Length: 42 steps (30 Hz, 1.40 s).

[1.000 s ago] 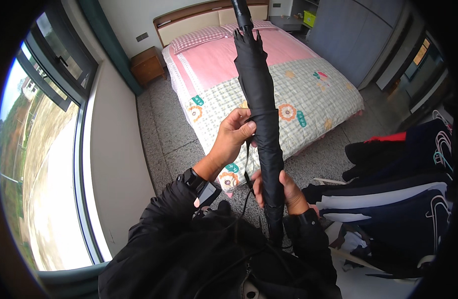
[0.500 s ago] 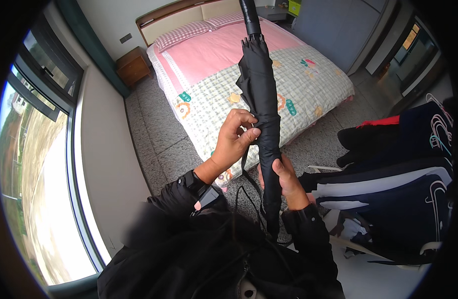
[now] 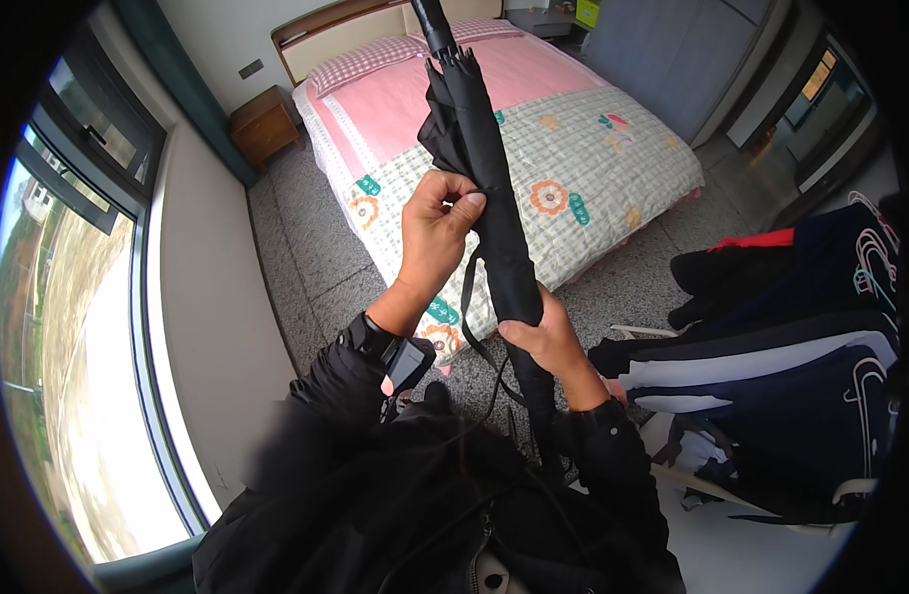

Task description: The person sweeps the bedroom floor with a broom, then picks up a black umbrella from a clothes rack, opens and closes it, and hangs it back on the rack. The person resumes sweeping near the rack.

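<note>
Evidently the work is well along: the black umbrella (image 3: 509,257) is closed, its cloth lying snug around the shaft through the middle and lower part. What is left shows toward the handle (image 3: 432,28), where the folds (image 3: 442,124) bulge loosely on the left side, and in the strap (image 3: 468,292), which hangs slack beside the cloth and is not fastened round it.

The umbrella is held aslant in front of the person, handle end up and away, lower end near the jacket (image 3: 375,495). Behind it, in view, lie the bed (image 3: 622,178) and the floor (image 3: 306,238); clothes (image 3: 751,381) are off to the right.

The left hand (image 3: 434,223) has thumb and forefinger pinched together at the cloth's left edge, though exactly what they grip is too small to tell. The right hand (image 3: 553,342) clasps the umbrella lower down, thumb across the front; its other fingers are mostly hidden behind.
</note>
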Motion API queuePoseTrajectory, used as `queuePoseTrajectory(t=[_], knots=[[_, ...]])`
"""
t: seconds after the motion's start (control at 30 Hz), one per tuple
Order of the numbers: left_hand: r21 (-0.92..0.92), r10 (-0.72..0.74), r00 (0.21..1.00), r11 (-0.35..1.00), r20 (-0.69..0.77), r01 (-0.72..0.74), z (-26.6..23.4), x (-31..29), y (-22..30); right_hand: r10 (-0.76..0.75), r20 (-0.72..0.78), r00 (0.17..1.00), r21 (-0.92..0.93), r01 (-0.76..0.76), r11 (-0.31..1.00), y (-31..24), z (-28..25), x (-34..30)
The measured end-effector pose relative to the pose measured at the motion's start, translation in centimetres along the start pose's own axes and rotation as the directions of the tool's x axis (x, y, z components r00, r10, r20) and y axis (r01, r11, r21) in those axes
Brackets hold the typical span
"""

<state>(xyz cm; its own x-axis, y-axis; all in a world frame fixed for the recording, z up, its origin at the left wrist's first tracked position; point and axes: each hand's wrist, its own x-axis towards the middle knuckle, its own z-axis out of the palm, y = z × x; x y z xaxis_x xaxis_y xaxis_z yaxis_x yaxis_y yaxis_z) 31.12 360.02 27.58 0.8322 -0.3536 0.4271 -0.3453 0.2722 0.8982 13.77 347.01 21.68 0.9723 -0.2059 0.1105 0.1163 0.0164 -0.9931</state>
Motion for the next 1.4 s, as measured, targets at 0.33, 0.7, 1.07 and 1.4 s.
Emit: queuePoseTrajectory(t=[0.33,0.7,1.07,1.4], knots=[[0.013,0.026,0.973,0.999,0.231,-0.029,-3.7,-2.2,-0.8,0.211,0.24,0.947,0.405,-0.296,0.865,0.1,-0.5,-1.5],[0.031,0.156,0.972,0.986,0.177,-0.164,-3.0,-3.9,-1.6,0.276,0.301,0.913,0.456,-0.391,0.799,-0.6,0.2,-2.0],[0.212,0.238,0.917,0.925,0.32,-0.314,-2.4,-3.8,-0.7,0.267,0.304,0.915,0.441,-0.383,0.812,-0.8,0.1,-2.5],[0.271,0.305,0.819,0.838,0.487,-0.473,-3.1,-2.7,0.1,0.26,0.305,0.916,0.46,-0.381,0.802,-0.3,-0.5,-3.4]])
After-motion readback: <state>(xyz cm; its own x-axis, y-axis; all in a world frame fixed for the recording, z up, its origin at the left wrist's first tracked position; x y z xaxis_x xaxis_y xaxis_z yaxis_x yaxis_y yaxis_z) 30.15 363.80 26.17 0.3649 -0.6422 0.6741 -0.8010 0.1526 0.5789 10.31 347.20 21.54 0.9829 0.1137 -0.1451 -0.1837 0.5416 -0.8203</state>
